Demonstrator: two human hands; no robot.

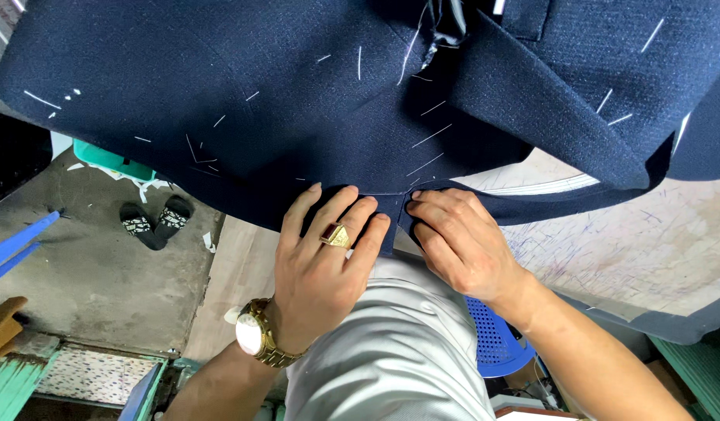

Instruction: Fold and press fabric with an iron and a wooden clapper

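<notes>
**Navy jacket held at its lower edge by both our hands**

Navy jacket (282, 93), dark blue woven cloth crossed by loose white basting stitches (432, 136), lay spread across the top of our view, its front draped over the near edge of the worktable (633, 249) and reaching down toward our lap. We had both hands on its hem. Our left hand (325, 261) lay palm down with the fingers stretched forward and a little apart, their tips pressing on the cloth edge, not closed around anything; it wore a gold ring (336, 235) with a dark red stone and a gold wristwatch (255, 334). Our right hand (457, 238) was just beside it, fingers curled and pinching a fold of the same hem between thumb and fingertips. The two hands sat close together with a narrow strip of cloth between them.

Below our wrists we saw our pale grey trousers (399, 351). A blue perforated plastic basket (496, 343) stood under the table by our right forearm; we could not tell what it held. On the concrete floor (87, 265) to the left lay a pair of dark patterned sandals (153, 222), well apart from the jacket, with white paper scraps nearby.
</notes>
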